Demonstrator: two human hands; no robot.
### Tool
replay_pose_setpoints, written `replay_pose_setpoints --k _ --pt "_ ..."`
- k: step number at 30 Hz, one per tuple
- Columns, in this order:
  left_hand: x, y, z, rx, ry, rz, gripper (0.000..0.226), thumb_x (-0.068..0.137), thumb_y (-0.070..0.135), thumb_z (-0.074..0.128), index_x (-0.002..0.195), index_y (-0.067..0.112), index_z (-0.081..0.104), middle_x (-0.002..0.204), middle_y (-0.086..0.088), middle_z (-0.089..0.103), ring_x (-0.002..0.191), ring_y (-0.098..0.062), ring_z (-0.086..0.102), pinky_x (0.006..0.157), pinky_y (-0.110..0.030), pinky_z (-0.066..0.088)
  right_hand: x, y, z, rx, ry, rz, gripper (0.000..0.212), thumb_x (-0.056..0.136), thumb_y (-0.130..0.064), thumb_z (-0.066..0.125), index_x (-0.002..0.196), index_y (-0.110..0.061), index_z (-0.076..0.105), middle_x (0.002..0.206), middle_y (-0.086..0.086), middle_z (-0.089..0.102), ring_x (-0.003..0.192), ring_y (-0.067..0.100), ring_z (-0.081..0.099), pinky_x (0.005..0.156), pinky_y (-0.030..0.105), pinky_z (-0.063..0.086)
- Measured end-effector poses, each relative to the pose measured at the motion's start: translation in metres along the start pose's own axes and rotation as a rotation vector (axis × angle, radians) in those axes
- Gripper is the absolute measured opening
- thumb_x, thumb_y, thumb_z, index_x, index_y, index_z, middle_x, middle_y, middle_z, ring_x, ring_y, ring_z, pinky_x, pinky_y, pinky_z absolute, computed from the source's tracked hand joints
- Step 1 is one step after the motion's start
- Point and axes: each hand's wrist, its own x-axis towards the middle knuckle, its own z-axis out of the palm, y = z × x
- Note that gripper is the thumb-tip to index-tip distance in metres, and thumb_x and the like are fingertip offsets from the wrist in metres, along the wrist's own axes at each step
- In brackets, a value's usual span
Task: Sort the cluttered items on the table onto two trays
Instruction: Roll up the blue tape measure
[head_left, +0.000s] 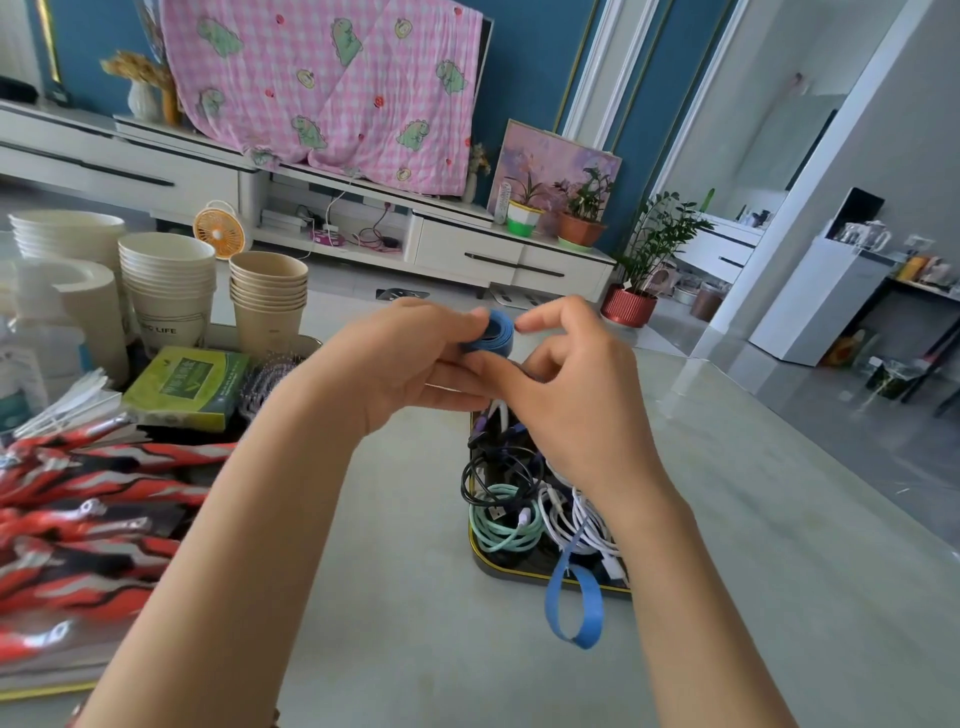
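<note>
Nearest, below the fingers and toward the person, a loose loop of the blue strap (551, 597) is seen hanging over the front rim of the tray (483, 567), in which coiled cables (501, 525) are laid. The strap's run upward from that loop is hidden behind the right wrist, so its link to the wound part can only be judged, not seen.

Above the tray's far end the two hands are held close together. The wound roll of strap is pinched by the left hand (400, 358), thumb on top and fingers beneath, so that the roll sits just past those fingertips, to their right. The right hand (566, 410) is curled against the same roll: its thumb is pressed to the underside, and its bent forefinger is held with the tip just beside the right rim. The roll's open face is turned up and toward the left hand.

The unwound length is judged to lie on the right hand's side, so feeding it falls to that hand.

Farther off, left of the fingers, stacked paper cups (267, 296) are seen.
</note>
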Motion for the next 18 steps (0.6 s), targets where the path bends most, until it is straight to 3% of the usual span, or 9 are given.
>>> replay_pose_setpoints --k 4,10,14,18 --pt "-0.008 0.003 -0.013 0.113 -0.123 -0.009 0.021 0.094 0.02 0.046 0.098 0.006 0.062 0.078 -0.012 0.072 0.067 -0.02 0.07 0.071 -0.029 0.057 -0.001 0.0 -0.007 0.116 -0.273 0.043 0.053 0.08 -0.032 0.071 0.128 -0.022 0.05 0.05 -0.005 0.055 0.048 0.001 0.049 0.053 0.012 0.037" --pt "-0.012 0.004 -0.02 0.233 -0.266 -0.029 0.04 0.073 0.03 0.053 0.103 0.005 0.062 0.086 -0.014 0.072 0.078 -0.024 0.071 0.075 -0.029 0.056 -0.004 -0.005 -0.016 0.121 -0.427 0.005 0.032 0.082 -0.028 0.069 0.113 -0.029 0.06 0.049 -0.003 0.058 0.042 0.001 0.047 0.046 0.01 0.033" --pt "-0.011 0.002 -0.016 0.137 -0.2 -0.002 0.036 0.079 0.031 0.055 0.102 0.005 0.064 0.085 -0.012 0.073 0.074 -0.021 0.071 0.075 -0.031 0.058 -0.003 -0.003 -0.01 0.059 -0.254 0.007 0.028 0.074 -0.04 0.074 0.094 -0.025 0.061 0.044 -0.007 0.051 0.041 0.005 0.043 0.046 0.018 0.032" --pt "-0.005 0.0 0.001 0.047 -0.071 0.054 0.028 0.092 0.028 0.053 0.102 0.005 0.065 0.091 -0.015 0.071 0.068 -0.017 0.066 0.069 -0.03 0.059 -0.003 -0.003 -0.002 -0.13 0.003 0.018 0.04 0.074 -0.052 0.07 0.081 -0.019 0.049 0.051 -0.006 0.052 0.048 0.012 0.047 0.048 0.028 0.033"
